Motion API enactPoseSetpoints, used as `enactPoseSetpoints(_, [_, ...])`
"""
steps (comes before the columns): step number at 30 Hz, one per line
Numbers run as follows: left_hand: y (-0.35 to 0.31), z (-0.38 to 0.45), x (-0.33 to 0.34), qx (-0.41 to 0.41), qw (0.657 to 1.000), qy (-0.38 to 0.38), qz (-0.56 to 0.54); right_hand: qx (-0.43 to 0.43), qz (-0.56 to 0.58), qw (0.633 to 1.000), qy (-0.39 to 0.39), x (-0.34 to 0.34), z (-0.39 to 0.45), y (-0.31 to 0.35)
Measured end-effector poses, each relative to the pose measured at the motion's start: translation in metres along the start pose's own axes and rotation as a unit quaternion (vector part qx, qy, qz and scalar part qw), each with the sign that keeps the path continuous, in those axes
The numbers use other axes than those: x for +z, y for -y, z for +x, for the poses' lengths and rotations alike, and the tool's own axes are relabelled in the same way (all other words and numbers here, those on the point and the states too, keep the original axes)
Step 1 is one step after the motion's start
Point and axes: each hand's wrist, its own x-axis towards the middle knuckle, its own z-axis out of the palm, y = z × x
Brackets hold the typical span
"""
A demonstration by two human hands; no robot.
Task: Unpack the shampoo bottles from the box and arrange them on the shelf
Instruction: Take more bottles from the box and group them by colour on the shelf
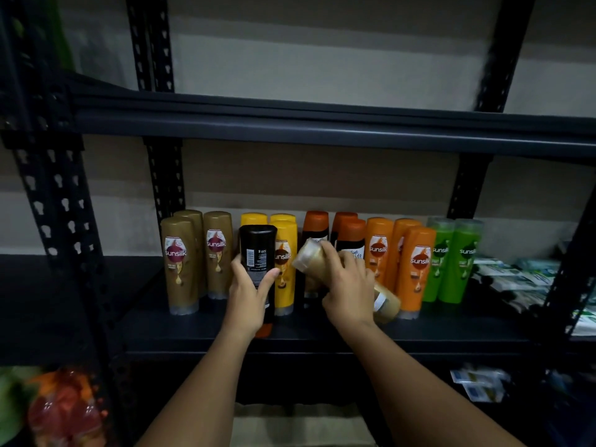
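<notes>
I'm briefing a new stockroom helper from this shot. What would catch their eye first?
First, the two hands at centre: the left hand grips an upright black bottle, the right hand holds a tilted tan bottle. Behind them, a colour-sorted row stands on the dark shelf, from brown bottles at left to green bottles at right.

You have bare shelf (145, 285) left of the brown bottles (180, 262); packed bottle rows block the back, boxes (516, 279) the right.

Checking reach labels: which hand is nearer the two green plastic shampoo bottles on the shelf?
Right. The right hand, gripping a tilted beige bottle, is just left of the green plastic shampoo bottles; the left hand holds a black bottle farther left.
</notes>
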Motion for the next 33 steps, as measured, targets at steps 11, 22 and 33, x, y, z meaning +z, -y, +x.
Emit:
enactPoseSetpoints(11, [0.006,0.003,0.002,0.002,1.0,-0.01,0.004,-0.427,-0.39,0.811,0.091,0.014,0.018,-0.021])
enactPoseSetpoints(22, [0.007,0.003,0.002,0.01,1.0,-0.013,0.014,-0.499,-0.465,0.727,0.079,0.034,0.02,-0.012])
enactPoseSetpoints(33, [0.007,0.003,0.0,0.005,1.0,0.01,-0.016,-0.261,-0.06,0.956,-0.116,0.006,0.008,-0.034])
